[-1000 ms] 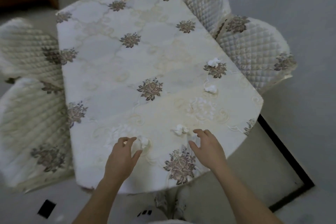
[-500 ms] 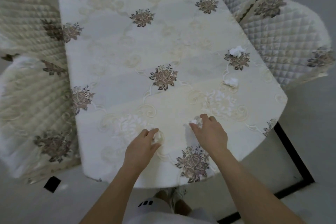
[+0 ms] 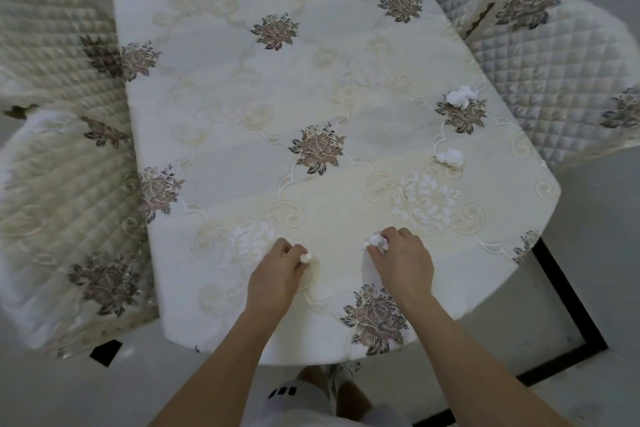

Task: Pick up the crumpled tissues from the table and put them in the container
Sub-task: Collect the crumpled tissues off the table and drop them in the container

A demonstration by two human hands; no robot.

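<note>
My left hand (image 3: 275, 274) is closed around a small white crumpled tissue (image 3: 306, 257) near the table's front edge; only a bit of it shows past my fingers. My right hand (image 3: 403, 262) grips another crumpled tissue (image 3: 375, 241) just to the right. Two more white tissues lie on the right side of the table (image 3: 221, 87): one (image 3: 460, 96) above a brown flower print and one (image 3: 450, 156) nearer to me. No container is in view.
The table wears a cream cloth with brown flower prints. Quilted covered chairs stand at the left (image 3: 62, 184) and at the right (image 3: 554, 62). A black frame (image 3: 568, 302) lies on the floor at the right. My feet show below the table's edge.
The view has tilted down and moved closer. Both hands went from reaching beside the tissues to closing their fingers on them.
</note>
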